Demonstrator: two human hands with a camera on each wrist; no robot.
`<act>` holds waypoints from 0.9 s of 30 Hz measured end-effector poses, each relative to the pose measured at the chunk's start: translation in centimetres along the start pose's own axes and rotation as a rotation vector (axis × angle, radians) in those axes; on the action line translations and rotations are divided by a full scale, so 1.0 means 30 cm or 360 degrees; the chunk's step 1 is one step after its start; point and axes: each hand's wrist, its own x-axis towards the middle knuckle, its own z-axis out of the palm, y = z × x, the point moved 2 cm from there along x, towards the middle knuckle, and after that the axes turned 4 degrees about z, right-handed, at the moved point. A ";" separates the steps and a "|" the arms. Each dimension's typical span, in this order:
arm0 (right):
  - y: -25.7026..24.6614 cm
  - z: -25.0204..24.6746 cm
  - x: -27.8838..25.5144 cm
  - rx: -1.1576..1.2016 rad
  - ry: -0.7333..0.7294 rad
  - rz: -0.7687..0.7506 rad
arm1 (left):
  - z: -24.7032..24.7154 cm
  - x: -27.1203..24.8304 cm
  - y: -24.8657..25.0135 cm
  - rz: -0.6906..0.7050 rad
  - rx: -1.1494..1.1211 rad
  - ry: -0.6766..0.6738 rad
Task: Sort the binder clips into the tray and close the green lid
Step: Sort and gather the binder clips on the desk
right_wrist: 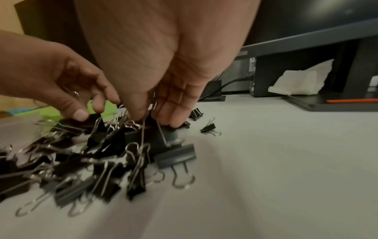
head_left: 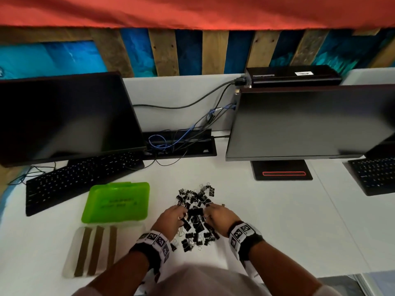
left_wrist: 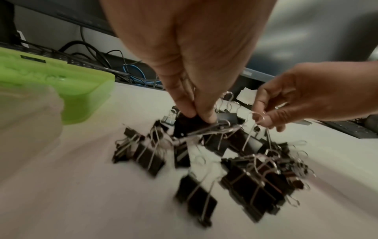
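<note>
A heap of black binder clips (head_left: 195,212) with silver wire handles lies on the white desk. My left hand (head_left: 181,212) reaches into its left side and pinches one black clip (left_wrist: 190,122) between thumb and fingers. My right hand (head_left: 208,212) is at the heap's right side, pinching the wire handle (left_wrist: 255,116) of another clip. Both hands also show in the right wrist view, the right hand (right_wrist: 155,118) over the heap and the left hand (right_wrist: 88,113) beside it. The clear tray (head_left: 94,251) with brown dividers sits front left, its green lid (head_left: 116,202) lying open behind it.
A black keyboard (head_left: 79,180) and a dark monitor (head_left: 64,116) stand behind the lid. A second monitor (head_left: 310,122) on its stand (head_left: 282,169) and another keyboard (head_left: 376,176) are at the right. A cable box (head_left: 179,144) sits at the back. One small clip (right_wrist: 209,127) lies apart.
</note>
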 end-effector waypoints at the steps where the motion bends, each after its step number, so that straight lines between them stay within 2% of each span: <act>1: 0.011 -0.002 0.004 0.0031 -0.0003 -0.0008 | -0.011 0.006 -0.005 -0.0002 -0.0039 0.0017; 4: 0.015 -0.010 0.002 0.0139 -0.0147 0.0063 | -0.040 0.025 0.016 -0.0012 -0.0082 -0.0100; 6: -0.001 -0.010 0.002 0.0086 -0.0259 0.0067 | -0.038 0.047 0.037 0.0072 0.0039 -0.0232; 10: -0.045 0.012 0.030 -0.0002 -0.0224 -0.0023 | -0.015 0.080 0.082 0.0225 0.0135 -0.0379; 14: -0.029 0.012 0.037 0.0144 -0.0157 0.0039 | -0.009 0.099 0.066 0.0177 0.0174 -0.0283; 19: -0.014 -0.051 0.026 0.0435 0.0069 0.0111 | -0.064 0.098 0.025 0.0142 -0.0012 0.0073; 27: 0.018 -0.137 -0.002 0.0876 0.0130 0.0238 | -0.134 0.116 0.107 0.0253 -0.0114 0.0122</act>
